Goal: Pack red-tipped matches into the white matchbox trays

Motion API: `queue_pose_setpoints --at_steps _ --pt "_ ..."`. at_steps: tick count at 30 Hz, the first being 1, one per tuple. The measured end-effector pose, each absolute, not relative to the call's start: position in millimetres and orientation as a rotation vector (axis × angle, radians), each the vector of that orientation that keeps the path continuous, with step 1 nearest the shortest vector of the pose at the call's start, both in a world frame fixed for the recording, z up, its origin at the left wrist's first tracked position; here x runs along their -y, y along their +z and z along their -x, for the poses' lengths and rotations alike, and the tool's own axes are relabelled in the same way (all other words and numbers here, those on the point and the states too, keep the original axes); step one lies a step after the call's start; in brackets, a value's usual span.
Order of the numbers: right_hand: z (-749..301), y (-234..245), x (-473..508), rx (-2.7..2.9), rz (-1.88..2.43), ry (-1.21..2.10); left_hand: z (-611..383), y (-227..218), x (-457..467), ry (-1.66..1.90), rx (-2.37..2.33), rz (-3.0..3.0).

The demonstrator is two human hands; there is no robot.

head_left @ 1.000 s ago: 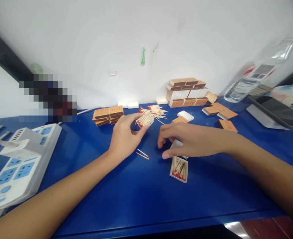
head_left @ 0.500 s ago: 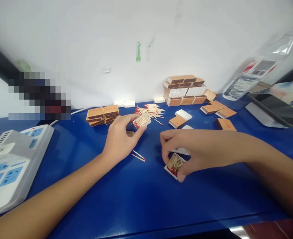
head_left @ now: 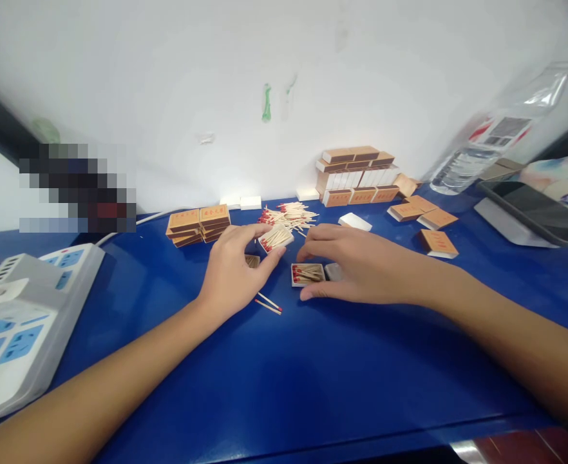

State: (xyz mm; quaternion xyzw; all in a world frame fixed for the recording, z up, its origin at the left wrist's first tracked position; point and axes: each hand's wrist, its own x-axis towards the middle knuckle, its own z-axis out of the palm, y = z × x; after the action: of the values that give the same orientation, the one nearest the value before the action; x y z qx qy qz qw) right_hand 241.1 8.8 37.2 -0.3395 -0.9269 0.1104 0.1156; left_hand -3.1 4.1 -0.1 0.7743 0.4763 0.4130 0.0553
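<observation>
My left hand (head_left: pixel 233 274) pinches a small white tray full of matches (head_left: pixel 275 237) between thumb and fingers, just in front of a loose pile of red-tipped matches (head_left: pixel 291 214). My right hand (head_left: pixel 356 264) holds a second filled match tray (head_left: pixel 307 274) between thumb and fingers, low over the blue table (head_left: pixel 284 374). Two loose matches (head_left: pixel 268 303) lie by my left hand. A small brown piece (head_left: pixel 252 260) sits under my left fingers.
Stacks of tan matchboxes stand at back left (head_left: pixel 199 223) and back centre (head_left: pixel 356 175), with loose boxes (head_left: pixel 436 241) to the right. A white power strip (head_left: pixel 18 316) lies at left. A plastic bottle (head_left: pixel 487 148) and a dark tablet (head_left: pixel 538 212) are at right.
My right hand has carried its filled tray up and to the left, toward my left hand. My left hand has stayed put with its tray.
</observation>
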Motion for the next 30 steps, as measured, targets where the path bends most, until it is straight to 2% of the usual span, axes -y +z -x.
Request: queue_pose_setpoints --at_steps 17,30 --pt "-249 34 -20 2.668 0.972 0.048 4 -4 -6 1.143 -1.485 -2.419" --pt "-256 24 -34 2.646 1.072 0.023 3 -3 -4 1.114 -1.484 -2.424"
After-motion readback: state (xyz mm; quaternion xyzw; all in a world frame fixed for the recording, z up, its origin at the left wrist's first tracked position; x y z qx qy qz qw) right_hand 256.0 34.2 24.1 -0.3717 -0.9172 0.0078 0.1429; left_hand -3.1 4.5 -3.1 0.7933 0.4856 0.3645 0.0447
